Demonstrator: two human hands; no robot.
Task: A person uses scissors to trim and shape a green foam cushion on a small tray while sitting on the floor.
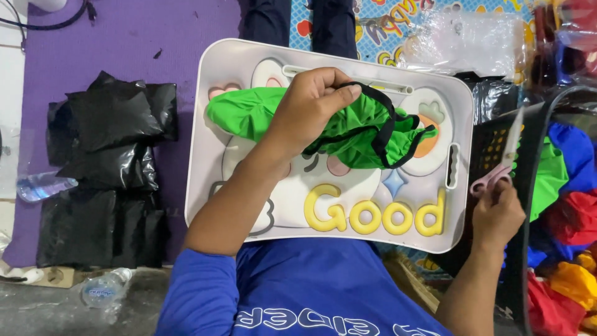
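Note:
A green cloth piece with black trim (360, 134) lies on a white lap tray (236, 68) with cartoon pictures and yellow letters. My left hand (311, 106) presses down on the cloth's middle, fingers curled over the black trim. My right hand (497, 214) is off the tray's right edge and holds pink-handled scissors (507, 155), blades pointing up and away from the cloth. The scissors look closed.
Black plastic packets (109, 162) are stacked on a purple mat at the left. A black basket (547, 186) at the right holds green, blue, red and yellow cloth. Clear plastic bags (466, 40) lie at the top right. Plastic bottles (102, 289) lie at the lower left.

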